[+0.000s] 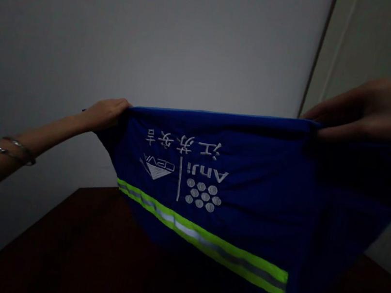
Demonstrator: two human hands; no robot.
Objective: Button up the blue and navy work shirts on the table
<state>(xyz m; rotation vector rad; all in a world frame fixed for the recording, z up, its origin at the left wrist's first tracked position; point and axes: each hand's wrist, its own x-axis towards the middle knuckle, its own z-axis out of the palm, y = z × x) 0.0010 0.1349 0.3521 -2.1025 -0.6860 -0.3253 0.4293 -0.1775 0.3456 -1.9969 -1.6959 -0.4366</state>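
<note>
A blue work jacket (pixel 262 191) hangs stretched between my two hands, its embroidered white lettering and logos upside down. Across its lower part runs a yellow-green reflective stripe (pixel 204 238) with a silver band. At the left, my left hand (pixel 108 111) is closed around the upper edge of the cloth. My right hand (pixel 369 113) pinches that same edge between thumb and fingers at the right. The upper edge is pulled nearly straight, while the rest droops downward. Deep shadow hides the garment's right side and bottom.
A dark reddish-brown table surface (pixel 67 240) lies under the garment. Behind it stands a plain pale wall (pixel 160 38), with a lighter panelled surface (pixel 372 45) at the right. Silver bangles (pixel 14 151) circle my left wrist. The light is dim.
</note>
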